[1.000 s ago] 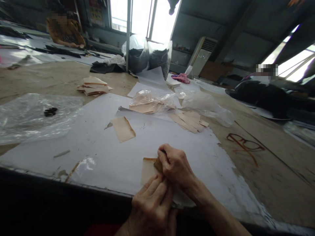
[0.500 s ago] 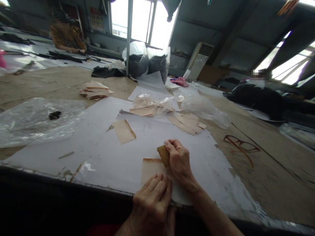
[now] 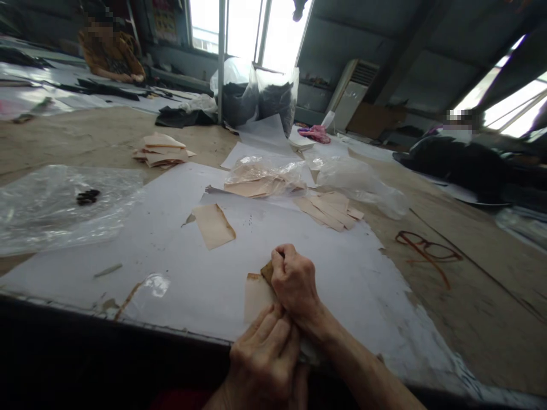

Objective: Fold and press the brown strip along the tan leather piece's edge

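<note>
A pale beige rectangular piece [image 3: 255,302] with a brown-stained far edge lies on white paper near the table's front edge. My left hand [image 3: 267,353] rests over its near part, fingers close together and laid flat on it. In my right hand [image 3: 297,282] a small flat brown piece [image 3: 267,272] is pinched, its end down at the stained edge. That hand covers the beige piece's right side. Farther off lies another beige piece [image 3: 213,226] with a brown edge, apart from both hands.
Beige pieces lie in a fan [image 3: 331,210] and a stack [image 3: 162,149], others under clear plastic [image 3: 265,176]. Eyeglasses [image 3: 428,247] lie at right. A plastic sheet [image 3: 51,210] with dark bits is at left. Across the tables are a person [image 3: 111,51] and another in black [image 3: 457,165].
My right hand has moved left along the beige piece's far edge, with the brown piece in its fingers. My left hand has stayed nearly in place. The view has shifted slightly.
</note>
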`<state>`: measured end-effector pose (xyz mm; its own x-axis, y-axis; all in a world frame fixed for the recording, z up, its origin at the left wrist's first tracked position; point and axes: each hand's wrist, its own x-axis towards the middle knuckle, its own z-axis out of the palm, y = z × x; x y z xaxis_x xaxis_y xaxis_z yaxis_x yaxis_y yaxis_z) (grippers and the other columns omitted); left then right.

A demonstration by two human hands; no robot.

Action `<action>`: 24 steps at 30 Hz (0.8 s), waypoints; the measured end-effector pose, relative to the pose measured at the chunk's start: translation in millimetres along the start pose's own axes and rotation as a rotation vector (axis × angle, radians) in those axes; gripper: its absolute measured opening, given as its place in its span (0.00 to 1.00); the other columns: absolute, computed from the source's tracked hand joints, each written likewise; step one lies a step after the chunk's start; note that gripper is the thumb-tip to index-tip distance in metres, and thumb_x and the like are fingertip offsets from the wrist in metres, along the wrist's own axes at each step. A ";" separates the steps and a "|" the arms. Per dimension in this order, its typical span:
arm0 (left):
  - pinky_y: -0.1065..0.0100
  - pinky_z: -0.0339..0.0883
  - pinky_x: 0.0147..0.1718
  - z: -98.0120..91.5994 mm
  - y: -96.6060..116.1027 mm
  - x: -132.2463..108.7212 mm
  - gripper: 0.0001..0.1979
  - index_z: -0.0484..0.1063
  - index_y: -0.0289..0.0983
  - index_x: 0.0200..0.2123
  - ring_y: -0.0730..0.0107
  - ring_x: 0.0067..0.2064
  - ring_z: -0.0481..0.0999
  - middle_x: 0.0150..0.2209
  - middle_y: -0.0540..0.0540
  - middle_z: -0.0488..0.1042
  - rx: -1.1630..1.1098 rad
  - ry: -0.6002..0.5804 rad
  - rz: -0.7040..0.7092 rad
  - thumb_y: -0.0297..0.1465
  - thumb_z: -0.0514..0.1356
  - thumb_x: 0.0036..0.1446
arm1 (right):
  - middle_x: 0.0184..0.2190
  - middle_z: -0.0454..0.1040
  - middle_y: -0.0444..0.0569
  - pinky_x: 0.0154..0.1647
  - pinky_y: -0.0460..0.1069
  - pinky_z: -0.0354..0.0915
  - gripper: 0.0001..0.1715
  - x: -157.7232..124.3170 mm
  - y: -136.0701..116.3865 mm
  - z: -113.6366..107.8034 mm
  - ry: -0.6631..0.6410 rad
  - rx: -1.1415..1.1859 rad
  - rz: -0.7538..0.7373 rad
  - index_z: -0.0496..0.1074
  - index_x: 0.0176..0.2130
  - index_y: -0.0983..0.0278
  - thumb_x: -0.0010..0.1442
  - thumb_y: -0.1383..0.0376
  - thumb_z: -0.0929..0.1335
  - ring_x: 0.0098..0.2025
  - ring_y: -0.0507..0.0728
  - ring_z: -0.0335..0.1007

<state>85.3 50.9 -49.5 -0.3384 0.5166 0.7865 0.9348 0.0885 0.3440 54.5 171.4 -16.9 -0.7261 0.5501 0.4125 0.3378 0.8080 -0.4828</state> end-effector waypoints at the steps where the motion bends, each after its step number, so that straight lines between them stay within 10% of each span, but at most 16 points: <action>1: 0.62 0.67 0.46 -0.9 0.0 1.1 0.18 0.72 0.28 0.40 0.57 0.45 0.71 0.38 0.39 0.74 0.015 -0.012 0.008 0.27 0.54 0.45 | 0.21 0.69 0.48 0.26 0.45 0.55 0.14 1.8 0.5 -1.6 0.002 0.063 0.089 0.67 0.30 0.67 0.56 0.64 0.57 0.23 0.53 0.63; 5: 0.62 0.67 0.46 -3.4 -0.5 3.5 0.20 0.70 0.29 0.43 0.58 0.45 0.71 0.41 0.40 0.73 0.048 -0.039 0.034 0.28 0.54 0.44 | 0.20 0.67 0.44 0.23 0.44 0.56 0.14 1.7 5.1 -20.5 -0.034 0.362 0.313 0.66 0.28 0.65 0.55 0.59 0.59 0.23 0.51 0.61; 14: 0.63 0.68 0.44 1.9 -2.0 3.5 0.17 0.72 0.29 0.39 0.59 0.43 0.72 0.38 0.40 0.74 0.034 0.080 0.045 0.27 0.54 0.45 | 0.21 0.68 0.46 0.26 0.44 0.54 0.10 -1.9 -2.1 -22.8 -0.269 -0.037 -0.288 0.66 0.28 0.66 0.55 0.69 0.58 0.22 0.50 0.61; 24: 0.62 0.68 0.45 0.9 -2.8 1.7 0.18 0.71 0.27 0.41 0.58 0.44 0.72 0.38 0.39 0.74 0.038 0.007 0.039 0.27 0.54 0.46 | 0.20 0.67 0.45 0.23 0.44 0.56 0.14 5.7 -1.3 -8.7 -0.039 0.278 0.278 0.67 0.29 0.66 0.56 0.60 0.59 0.22 0.51 0.61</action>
<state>82.2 52.3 -49.6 -0.3022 0.5144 0.8025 0.9506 0.1005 0.2936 55.1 175.3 -7.2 -0.6535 0.7272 0.2100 0.3536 0.5386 -0.7648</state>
